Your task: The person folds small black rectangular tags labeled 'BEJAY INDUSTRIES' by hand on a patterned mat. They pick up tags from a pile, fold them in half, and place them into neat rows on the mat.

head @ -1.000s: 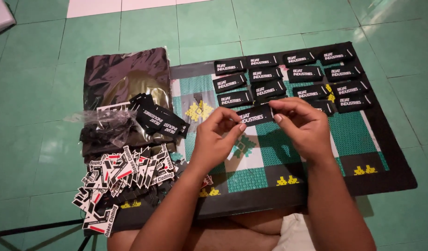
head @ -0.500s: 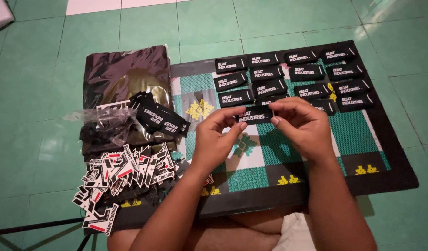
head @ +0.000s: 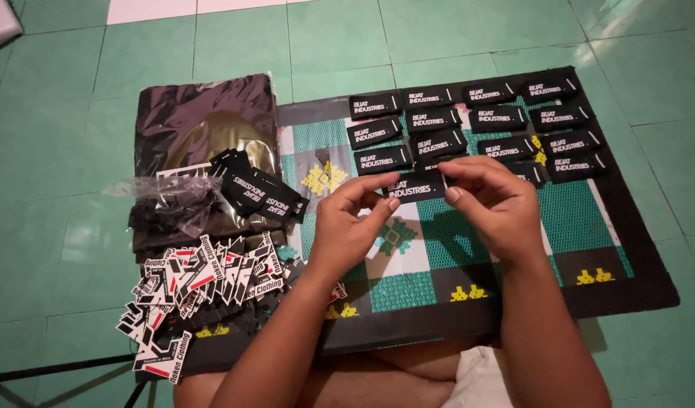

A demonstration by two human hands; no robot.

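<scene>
Person seated on a green tiled floor (head: 75, 249) with a black-bordered, green-and-white patterned mat (head: 634, 272) laid out in front of the knees. Both hands raised just above the middle of the mat, holding one black woven label (head: 417, 186) between them. Left hand (head: 347, 227) pinches the label's left end between thumb and fingertips; right hand (head: 492, 200) pinches its right end the same way, so the label is stretched flat and level, white lettering facing up. The label sits just below the lowest of the laid-out labels, apparently held clear of the mat surface, though contact cannot be ruled out from this angle. Along the far edge and toward the far right corner of the mat, rows of matching black labels (head: 506, 121) lie flat, side by side, roughly four columns across. At the mat's left edge, a loose stack of black labels (head: 258, 193) leans fanned out, overlapping a crumpled clear plastic bag (head: 162, 198). Behind these, off the mat's far left corner, a folded dark garment in a glossy plastic sleeve (head: 204, 125) lies on the floor. Near the left front corner, a heap of black, white and red hang tags (head: 200, 283) spills over the mat's edge onto the tiles. A dark thin rod (head: 53, 369) lies on the floor at lower left.
</scene>
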